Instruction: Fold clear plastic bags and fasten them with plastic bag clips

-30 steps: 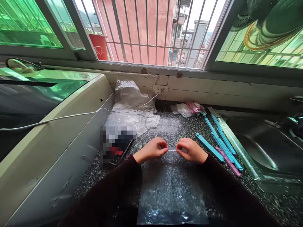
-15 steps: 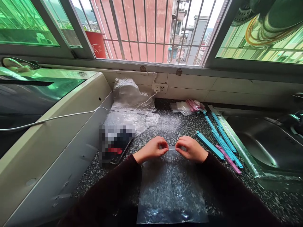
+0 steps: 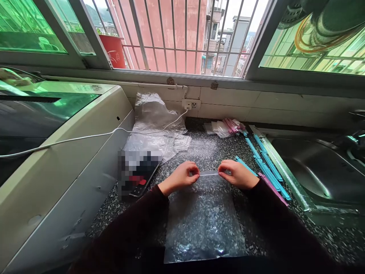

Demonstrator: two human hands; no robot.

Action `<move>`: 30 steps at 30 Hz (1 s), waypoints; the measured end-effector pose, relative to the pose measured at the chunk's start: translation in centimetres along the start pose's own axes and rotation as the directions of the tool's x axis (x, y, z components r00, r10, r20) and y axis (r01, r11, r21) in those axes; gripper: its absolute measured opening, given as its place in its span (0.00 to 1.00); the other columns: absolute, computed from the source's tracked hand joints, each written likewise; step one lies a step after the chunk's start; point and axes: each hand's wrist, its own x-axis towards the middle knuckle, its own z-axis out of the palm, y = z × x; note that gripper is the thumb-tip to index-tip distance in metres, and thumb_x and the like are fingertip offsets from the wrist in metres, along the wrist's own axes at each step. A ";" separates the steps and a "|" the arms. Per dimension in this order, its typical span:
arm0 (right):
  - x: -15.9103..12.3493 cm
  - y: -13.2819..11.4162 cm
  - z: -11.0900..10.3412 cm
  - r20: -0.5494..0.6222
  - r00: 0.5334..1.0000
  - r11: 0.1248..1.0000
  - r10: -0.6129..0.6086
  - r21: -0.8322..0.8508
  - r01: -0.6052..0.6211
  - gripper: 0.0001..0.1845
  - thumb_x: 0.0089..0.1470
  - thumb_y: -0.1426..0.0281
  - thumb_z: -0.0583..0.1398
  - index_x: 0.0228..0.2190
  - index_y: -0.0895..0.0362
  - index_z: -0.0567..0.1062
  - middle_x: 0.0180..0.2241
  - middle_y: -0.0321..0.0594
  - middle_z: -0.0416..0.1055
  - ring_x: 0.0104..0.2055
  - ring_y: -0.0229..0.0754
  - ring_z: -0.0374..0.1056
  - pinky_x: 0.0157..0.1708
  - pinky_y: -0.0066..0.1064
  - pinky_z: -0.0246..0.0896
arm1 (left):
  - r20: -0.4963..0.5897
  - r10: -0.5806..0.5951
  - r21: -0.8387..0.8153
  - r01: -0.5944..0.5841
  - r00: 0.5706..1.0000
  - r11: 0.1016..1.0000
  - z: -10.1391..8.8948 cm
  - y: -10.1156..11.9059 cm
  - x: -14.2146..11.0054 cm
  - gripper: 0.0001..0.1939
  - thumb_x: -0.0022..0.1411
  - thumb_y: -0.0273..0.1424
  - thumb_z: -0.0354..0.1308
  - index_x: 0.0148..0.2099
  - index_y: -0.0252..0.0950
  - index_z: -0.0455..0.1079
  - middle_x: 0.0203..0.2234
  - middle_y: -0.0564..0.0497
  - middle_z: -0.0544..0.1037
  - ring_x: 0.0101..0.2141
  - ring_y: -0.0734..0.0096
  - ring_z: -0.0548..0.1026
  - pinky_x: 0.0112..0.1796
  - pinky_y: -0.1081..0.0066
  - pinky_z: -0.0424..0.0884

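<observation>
A clear plastic bag (image 3: 207, 217) lies over the speckled counter, its top edge stretched between my two hands. My left hand (image 3: 184, 177) pinches that edge near the left, thumb against fingers. On the right side, my right hand (image 3: 235, 174) pinches the same edge, close to the corner. Several blue plastic strips (image 3: 261, 161) and a pink strip (image 3: 273, 189) lie just beyond my right hand; my wrist covers part of one blue strip. Left of my left hand rests a phone (image 3: 145, 184), its screen partly blurred out.
Crumpled clear bags (image 3: 158, 114) are heaped at the back left. Small packets with pink strips (image 3: 225, 126) lie near the wall. A metal sink (image 3: 310, 171) borders the right; a white appliance (image 3: 111, 118) stands left, with a white cable (image 3: 85, 139) running across to a socket (image 3: 191, 104).
My right hand has slid rightward along the bag's top edge, widening the gap between my hands. My left hand has shifted slightly left. The bag's bottom edge sits a bit higher in view.
</observation>
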 end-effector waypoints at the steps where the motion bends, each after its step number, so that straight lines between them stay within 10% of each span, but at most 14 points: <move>1: 0.0 0.0 0.0 -0.001 1.000 1.000 -0.002 -0.005 0.002 0.05 0.49 0.75 0.56 0.24 0.56 0.69 0.25 0.38 0.69 0.29 0.38 0.64 0.31 0.29 0.60 | -0.001 -0.003 0.005 0.003 1.000 1.000 0.0 0.1 0.0 0.04 0.51 0.24 0.54 0.25 0.34 0.66 0.23 0.53 0.69 0.29 0.72 0.66 0.33 0.73 0.62; 30: 0.1 -0.9 -0.2 -0.116 0.992 0.975 0.047 0.223 -0.020 0.06 0.50 0.71 0.55 0.23 0.57 0.68 0.24 0.38 0.68 0.27 0.36 0.64 0.28 0.28 0.60 | -0.091 -0.001 -0.027 -0.002 0.996 1.000 -0.4 0.0 -0.1 0.07 0.54 0.31 0.56 0.27 0.34 0.67 0.25 0.52 0.70 0.30 0.72 0.68 0.33 0.72 0.63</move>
